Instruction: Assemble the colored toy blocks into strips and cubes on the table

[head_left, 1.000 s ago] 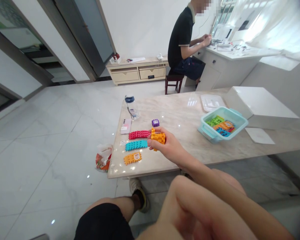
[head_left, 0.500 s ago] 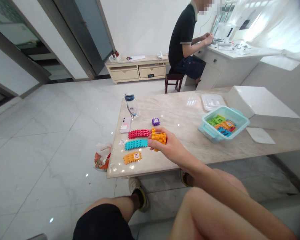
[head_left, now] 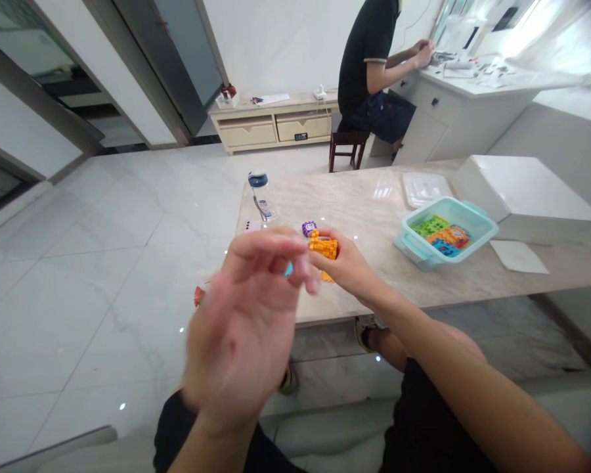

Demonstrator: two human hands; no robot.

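Note:
My right hand [head_left: 349,268] is closed on orange interlocking toy blocks [head_left: 324,247], held over the table. A bit of orange [head_left: 328,276] shows below the fingers; whether it joins the held blocks I cannot tell. Close to the camera, my left hand [head_left: 246,322] is raised, blurred, with its palm in view and fingers loosely bent and apart. Nothing shows in it. It covers most of the pieces on the table's left part; only a scrap of turquoise block [head_left: 289,269] peeks between the fingers. Just behind the held blocks lies a purple block [head_left: 308,228].
A pale teal tub [head_left: 416,253] of green, orange and blue blocks stands on the marble table [head_left: 364,217], near a clear lid [head_left: 426,189] and a white box [head_left: 532,190]. A bottle [head_left: 263,197] and phone [head_left: 253,226] are at left. A person [head_left: 369,66] sits at a far desk.
My left hand has come up into view from below, hiding the red, turquoise and orange pieces. My right hand keeps the orange blocks, slightly farther right in view. The camera has tilted slightly down.

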